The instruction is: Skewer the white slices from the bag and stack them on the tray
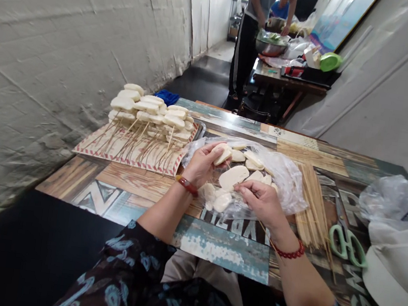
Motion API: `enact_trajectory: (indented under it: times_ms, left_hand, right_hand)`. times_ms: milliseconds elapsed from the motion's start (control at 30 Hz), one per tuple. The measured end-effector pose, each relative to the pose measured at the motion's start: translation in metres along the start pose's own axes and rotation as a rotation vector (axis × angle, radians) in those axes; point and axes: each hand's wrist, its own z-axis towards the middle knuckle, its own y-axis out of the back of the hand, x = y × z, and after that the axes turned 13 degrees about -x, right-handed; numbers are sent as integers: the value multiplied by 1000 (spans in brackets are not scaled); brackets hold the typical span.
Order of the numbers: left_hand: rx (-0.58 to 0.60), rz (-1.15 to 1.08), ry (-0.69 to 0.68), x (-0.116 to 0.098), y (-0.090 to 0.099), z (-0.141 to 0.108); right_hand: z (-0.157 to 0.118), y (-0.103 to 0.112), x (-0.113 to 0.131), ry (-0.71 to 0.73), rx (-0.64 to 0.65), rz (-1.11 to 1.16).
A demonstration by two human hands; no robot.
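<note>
My left hand (204, 165) is closed round a pale oval rice-cake-like slice (222, 154), held up over a clear plastic bag (291, 177). More loose slices (233, 177) lie spread on the opened bag below. My right hand (260, 198) is just to the right, with thumb and fingers pinched on a thin wooden skewer (264, 231), whose end shows beneath the palm. Much of the skewer is hidden by the hand. At the left, skewered slices (147, 108) are stacked in heaps on a printed paper-lined tray (90, 145), sticks pointing towards me.
Right of the bag lies a bundle of wooden skewers (311, 207), beside green-handled scissors (346, 244). A white cap (399, 269) and crumpled plastic (389, 197) are at the right edge. Behind, a person (262, 20) stands at another table with a metal bowl (270, 46).
</note>
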Motion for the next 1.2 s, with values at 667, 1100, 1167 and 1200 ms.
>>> enact_trajectory:
  times_ms: [667, 1100, 1167, 1200]
  left_hand:
    - [-51, 148, 39, 5, -6, 2]
    - [-12, 207, -68, 6, -4, 2]
    - [-11, 225, -100, 7, -3, 2]
    - [-11, 237, -113, 7, -3, 3]
  right_hand:
    - [0, 6, 4, 5, -21, 6]
    - [2, 6, 7, 19, -15, 0]
    - [3, 6, 7, 23, -16, -9]
    - [3, 6, 6, 27, -20, -12]
